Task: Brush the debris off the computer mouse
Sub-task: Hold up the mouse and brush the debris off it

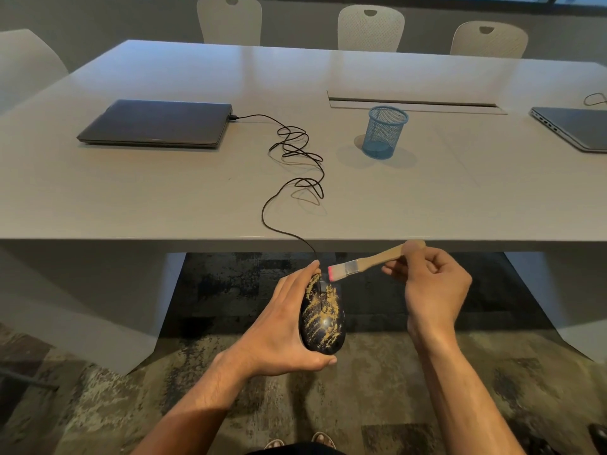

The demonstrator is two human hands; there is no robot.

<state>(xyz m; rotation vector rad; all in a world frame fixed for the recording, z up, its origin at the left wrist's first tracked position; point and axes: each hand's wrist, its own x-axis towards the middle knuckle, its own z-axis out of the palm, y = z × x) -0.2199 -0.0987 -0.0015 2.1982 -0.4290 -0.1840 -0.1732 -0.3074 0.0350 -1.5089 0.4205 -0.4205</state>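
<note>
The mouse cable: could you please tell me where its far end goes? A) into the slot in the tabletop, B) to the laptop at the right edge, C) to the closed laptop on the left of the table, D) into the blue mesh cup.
C: the cable runs from the mouse up over the table edge to a plug at the closed laptop on the left.

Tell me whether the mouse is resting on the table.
No, the left hand holds the mouse in the air below the table edge, over the carpet.
</note>
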